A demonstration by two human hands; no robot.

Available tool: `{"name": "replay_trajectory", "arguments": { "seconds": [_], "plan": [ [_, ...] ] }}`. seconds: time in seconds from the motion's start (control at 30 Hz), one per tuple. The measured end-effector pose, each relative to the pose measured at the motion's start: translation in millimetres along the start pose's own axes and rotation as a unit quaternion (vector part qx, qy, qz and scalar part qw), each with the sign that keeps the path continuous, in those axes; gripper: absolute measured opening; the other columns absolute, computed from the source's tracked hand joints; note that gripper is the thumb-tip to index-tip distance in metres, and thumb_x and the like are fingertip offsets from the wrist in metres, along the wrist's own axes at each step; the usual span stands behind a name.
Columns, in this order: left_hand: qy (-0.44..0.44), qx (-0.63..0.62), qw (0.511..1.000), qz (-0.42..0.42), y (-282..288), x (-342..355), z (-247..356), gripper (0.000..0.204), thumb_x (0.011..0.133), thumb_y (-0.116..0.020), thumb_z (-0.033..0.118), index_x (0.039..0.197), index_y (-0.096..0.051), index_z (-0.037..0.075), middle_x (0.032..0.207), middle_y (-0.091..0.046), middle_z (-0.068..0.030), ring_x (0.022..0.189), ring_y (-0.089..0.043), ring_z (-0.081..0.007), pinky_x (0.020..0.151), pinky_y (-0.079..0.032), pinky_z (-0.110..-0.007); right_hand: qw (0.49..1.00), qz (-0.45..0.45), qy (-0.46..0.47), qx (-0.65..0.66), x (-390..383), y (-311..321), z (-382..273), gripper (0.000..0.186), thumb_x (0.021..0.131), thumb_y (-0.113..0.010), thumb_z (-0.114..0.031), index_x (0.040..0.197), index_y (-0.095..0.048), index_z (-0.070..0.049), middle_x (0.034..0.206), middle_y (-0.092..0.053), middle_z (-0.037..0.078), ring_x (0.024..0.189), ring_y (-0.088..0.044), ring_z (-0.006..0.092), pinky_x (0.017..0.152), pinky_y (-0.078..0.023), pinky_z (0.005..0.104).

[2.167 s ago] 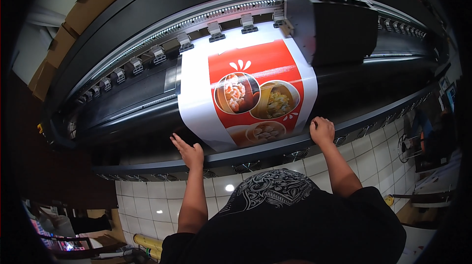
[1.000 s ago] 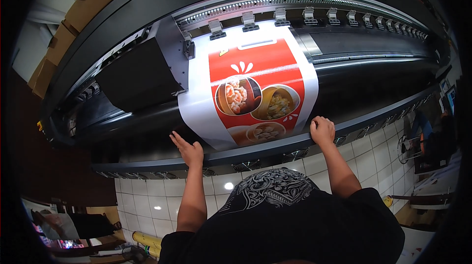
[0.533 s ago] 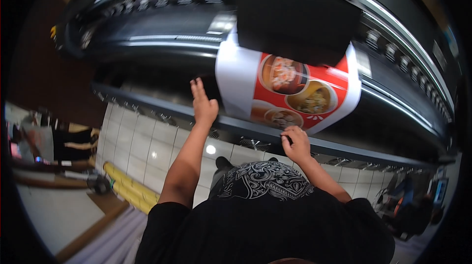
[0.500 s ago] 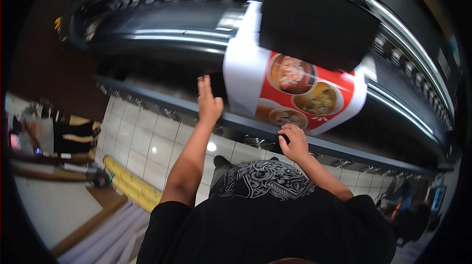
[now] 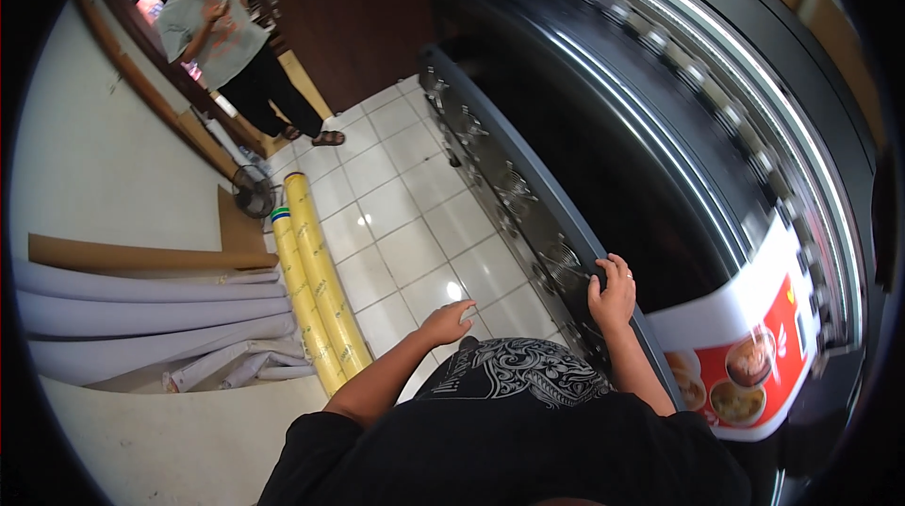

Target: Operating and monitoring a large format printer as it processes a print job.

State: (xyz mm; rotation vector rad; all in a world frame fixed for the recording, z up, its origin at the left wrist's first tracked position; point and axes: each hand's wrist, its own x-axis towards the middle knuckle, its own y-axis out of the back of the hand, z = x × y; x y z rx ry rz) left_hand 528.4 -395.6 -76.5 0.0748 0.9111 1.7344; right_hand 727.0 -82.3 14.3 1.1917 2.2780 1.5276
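My left hand (image 5: 445, 323) hangs over the tiled floor in front of my shirt, holding nothing, its thumb apart from the fingers. My right hand (image 5: 615, 293) rests on the dark grey front rail (image 5: 575, 220) of a wide-format printer (image 5: 650, 119), fingers loosely bent over the rail and thumb apart. A ring shows on one finger. Right of that hand, a printed sheet (image 5: 754, 355) comes down over the printer's curved front; it is white with a red area showing round pictures of food bowls.
A person (image 5: 222, 34) stands at the far left by a doorway. Yellow-wrapped rolls (image 5: 320, 280) lie on the tiled floor (image 5: 396, 195) to my left. Beside them are pale rolls of material (image 5: 160, 303), a brown tube (image 5: 141, 256) and a small black fan (image 5: 253, 193).
My view has swung left, so the printed sheet now sits at the lower right. My left hand has left the printer's front and come over the floor. My right hand is still at the rail.
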Motion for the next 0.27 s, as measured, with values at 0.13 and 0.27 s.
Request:
{"name": "replay_trajectory", "arguments": {
  "seconds": [0.13,0.27],
  "plan": [
    [0.065,-0.051,0.994,0.069,70.6,36.7,-32.8,0.051,0.093,-0.059,0.026,0.141,-0.052,0.009,0.138,-0.06,-0.0201,0.128,-0.057,-0.0371,0.106,-0.047,-0.045,1.0,-0.025,-0.018,0.0,64.5,-41.0,-31.1,0.039,0.082,-0.071,-0.013,0.12,-0.063,-0.01,0.129,-0.061,0.014,0.115,-0.061,0.0361,0.096,-0.048,0.0459],
    [0.066,-0.11,0.99,0.056,105.7,89.7,-65.5,0.054,0.094,-0.064,0.029,0.142,-0.051,0.01,0.144,-0.057,-0.0193,0.128,-0.058,-0.0355,0.107,-0.046,-0.043,0.996,-0.068,-0.063,0.013,100.3,-73.6,-39.5,0.051,0.083,-0.074,-0.019,0.131,-0.059,-0.013,0.131,-0.06,0.017,0.117,-0.061,0.036,0.102,-0.047,0.045]
  ]
}}
